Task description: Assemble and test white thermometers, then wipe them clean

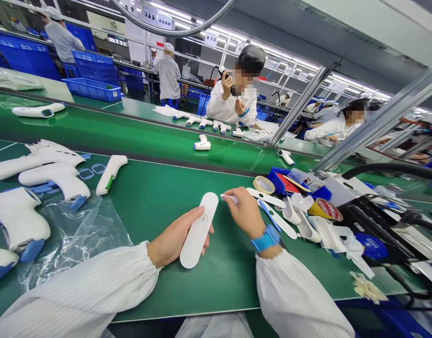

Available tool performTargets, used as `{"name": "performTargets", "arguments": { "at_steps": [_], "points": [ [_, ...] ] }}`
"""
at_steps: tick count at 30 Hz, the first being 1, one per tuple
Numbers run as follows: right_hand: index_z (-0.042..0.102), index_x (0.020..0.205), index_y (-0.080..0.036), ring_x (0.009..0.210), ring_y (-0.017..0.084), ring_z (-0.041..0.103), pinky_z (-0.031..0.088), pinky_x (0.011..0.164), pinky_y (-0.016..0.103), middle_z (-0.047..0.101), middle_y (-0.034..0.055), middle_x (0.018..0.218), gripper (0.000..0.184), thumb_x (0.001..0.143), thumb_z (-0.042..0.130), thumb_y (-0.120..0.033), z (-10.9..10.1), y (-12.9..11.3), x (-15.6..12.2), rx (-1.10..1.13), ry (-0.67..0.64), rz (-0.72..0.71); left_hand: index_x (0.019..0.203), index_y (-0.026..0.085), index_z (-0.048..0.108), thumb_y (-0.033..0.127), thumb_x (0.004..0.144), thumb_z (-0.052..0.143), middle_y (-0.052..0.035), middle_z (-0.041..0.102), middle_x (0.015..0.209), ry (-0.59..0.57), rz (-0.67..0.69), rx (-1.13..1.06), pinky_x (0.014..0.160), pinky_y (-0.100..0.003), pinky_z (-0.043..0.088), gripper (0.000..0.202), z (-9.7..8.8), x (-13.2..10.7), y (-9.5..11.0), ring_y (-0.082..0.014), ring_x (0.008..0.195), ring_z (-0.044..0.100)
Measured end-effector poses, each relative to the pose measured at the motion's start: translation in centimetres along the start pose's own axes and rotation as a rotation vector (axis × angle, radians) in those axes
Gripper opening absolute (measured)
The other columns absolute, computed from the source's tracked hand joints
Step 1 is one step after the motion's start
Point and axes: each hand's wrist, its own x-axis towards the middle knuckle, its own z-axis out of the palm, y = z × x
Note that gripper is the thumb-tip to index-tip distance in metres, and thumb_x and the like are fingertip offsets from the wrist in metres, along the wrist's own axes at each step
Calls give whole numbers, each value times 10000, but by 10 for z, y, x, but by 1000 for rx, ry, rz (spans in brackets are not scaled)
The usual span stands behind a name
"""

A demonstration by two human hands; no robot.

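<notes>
My left hand (172, 239) grips a long white panel with rounded ends (194, 241), its thumb on the front face beside a small round mark. The panel is tilted, its top leaning to the right. Just right of the panel's upper end, my right hand (247, 212) is closed in a pinch, apart from it. A small pale bit shows at the fingertips; what it is I cannot make out. A blue band (265, 239) circles the right wrist. Similar white panels with holes (277, 219) lie on the green table (159, 192) beyond the right hand.
At left lie several white gun-shaped housings (61, 178) and a clear plastic bag (85, 234). A tape roll (264, 184), a blue bin (284, 180) and loose white shells (307, 227) crowd the right. A green conveyor (149, 145) runs behind; a co-worker (233, 94) sits across it.
</notes>
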Motion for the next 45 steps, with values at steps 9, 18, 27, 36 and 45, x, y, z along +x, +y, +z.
{"name": "performTargets", "arguments": {
  "at_steps": [9, 18, 27, 36, 45],
  "points": [
    [616, 773, -179, 798, 173, 524, 428, 747, 294, 558, 39, 795, 93, 827, 541, -166, 63, -2, 29, 28, -76, -115, 745, 137, 581, 648, 802, 281, -38, 552, 578, -96, -44, 58, 528, -270, 432, 595, -4, 0, -3, -132, 494, 524],
    [617, 760, -193, 771, 170, 545, 438, 692, 289, 574, 25, 773, 89, 811, 546, -179, 58, 1, 27, 114, -10, -71, 775, 146, 572, 658, 788, 308, -41, 565, 663, -73, -52, 58, 546, -274, 434, 577, -2, -2, 0, -129, 527, 524],
    [612, 823, -206, 716, 156, 552, 444, 635, 282, 606, 16, 787, 99, 833, 544, -276, 9, -29, -5, 367, 98, 22, 798, 156, 577, 667, 769, 354, -25, 549, 632, 125, 38, -7, 627, -288, 449, 558, -8, 3, 1, -141, 600, 538],
    [600, 892, -189, 763, 176, 525, 463, 651, 315, 571, 56, 812, 135, 860, 476, -148, 22, -43, -24, 254, -21, -256, 682, 169, 527, 668, 769, 351, 7, 490, 543, 170, -2, 24, 581, -271, 399, 536, -10, 9, -2, -112, 513, 470],
    [580, 887, -172, 755, 182, 489, 453, 650, 325, 564, 73, 816, 148, 873, 441, -124, 21, -41, -26, 134, -38, -334, 638, 173, 497, 679, 760, 355, 13, 479, 512, 169, -15, 29, 606, -285, 397, 539, -9, 11, -1, -110, 500, 455]
  ]
}}
